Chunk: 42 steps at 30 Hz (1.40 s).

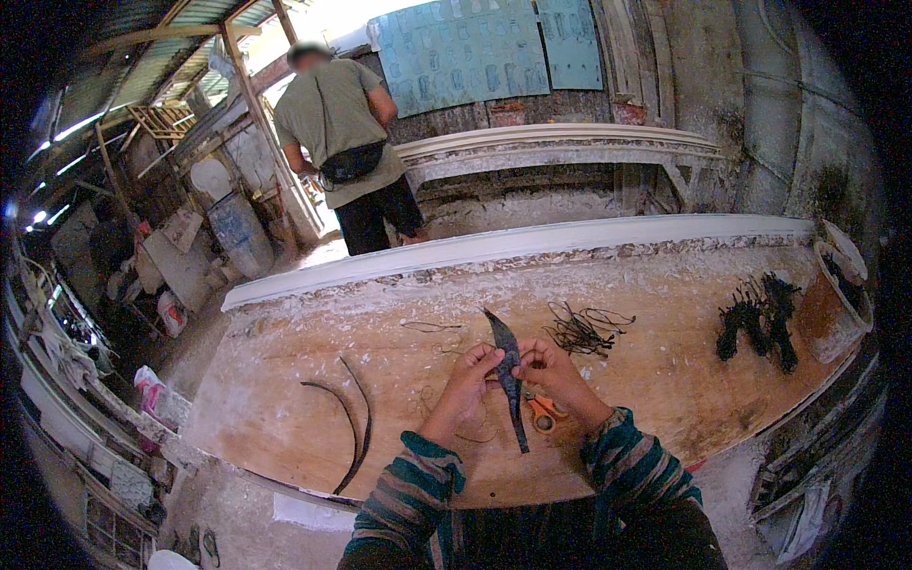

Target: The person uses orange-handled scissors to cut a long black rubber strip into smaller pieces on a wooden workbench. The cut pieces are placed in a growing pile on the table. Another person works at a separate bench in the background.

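Note:
Over the wooden table (275,380), I hold up a dark, flat, flexible strip (504,334) with pointed ends, maybe rubber. My left hand (465,389) pinches its middle between thumb and fingers. From the other side, my right hand (560,378) grips the strip's edge with closed fingertips. Beneath my right hand, partly hidden by it, lie orange-handled scissors (543,418). A loose pile of thin black cords (584,331) rests just beyond that hand. To the left, two curved narrow black strips (364,408) lie on the wood.
Dark knotted bundles (760,318) lie at the table's right, beside a dirty bucket (826,313). A long white moulding (513,255) runs along the far edge. Behind it stands a person (342,142) in a green shirt, near another bench (560,152). A blue barrel (239,236) stands at left.

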Tool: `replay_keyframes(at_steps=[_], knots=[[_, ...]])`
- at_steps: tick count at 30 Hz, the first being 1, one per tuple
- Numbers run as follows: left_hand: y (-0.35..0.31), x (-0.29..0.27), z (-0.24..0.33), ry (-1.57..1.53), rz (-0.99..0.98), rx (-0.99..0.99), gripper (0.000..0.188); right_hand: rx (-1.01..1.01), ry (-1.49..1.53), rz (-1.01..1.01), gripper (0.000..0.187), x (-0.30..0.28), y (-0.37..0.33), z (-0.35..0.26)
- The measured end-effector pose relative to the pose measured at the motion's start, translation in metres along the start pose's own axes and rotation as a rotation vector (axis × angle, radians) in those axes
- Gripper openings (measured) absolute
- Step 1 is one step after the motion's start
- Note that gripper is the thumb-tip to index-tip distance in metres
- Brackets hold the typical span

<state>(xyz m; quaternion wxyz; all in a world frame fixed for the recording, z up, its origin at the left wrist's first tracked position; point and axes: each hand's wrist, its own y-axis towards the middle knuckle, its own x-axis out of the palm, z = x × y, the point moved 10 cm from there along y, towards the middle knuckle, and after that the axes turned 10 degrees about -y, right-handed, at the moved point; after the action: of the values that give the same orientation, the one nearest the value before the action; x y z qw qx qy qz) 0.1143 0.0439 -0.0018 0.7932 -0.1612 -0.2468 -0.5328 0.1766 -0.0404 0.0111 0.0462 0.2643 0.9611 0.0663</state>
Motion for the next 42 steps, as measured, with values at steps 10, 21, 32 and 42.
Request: replay_keyframes(at_steps=[10,21,32,42], knots=[[0.004,-0.005,-0.006,0.318,-0.120,0.016,0.012,0.124,0.092,0.044,0.009,-0.005,-0.004,0.000],[-0.003,0.008,-0.006,0.255,-0.105,-0.031,0.009,0.074,0.310,0.061,0.006,-0.005,-0.001,-0.001],[0.002,-0.003,-0.002,0.404,-0.023,0.061,0.015,0.013,0.050,-0.051,0.019,0.008,-0.005,-0.008],[0.000,0.005,0.004,0.410,-0.058,0.065,0.012,0.008,-0.004,0.024,0.012,-0.003,0.000,0.003]])
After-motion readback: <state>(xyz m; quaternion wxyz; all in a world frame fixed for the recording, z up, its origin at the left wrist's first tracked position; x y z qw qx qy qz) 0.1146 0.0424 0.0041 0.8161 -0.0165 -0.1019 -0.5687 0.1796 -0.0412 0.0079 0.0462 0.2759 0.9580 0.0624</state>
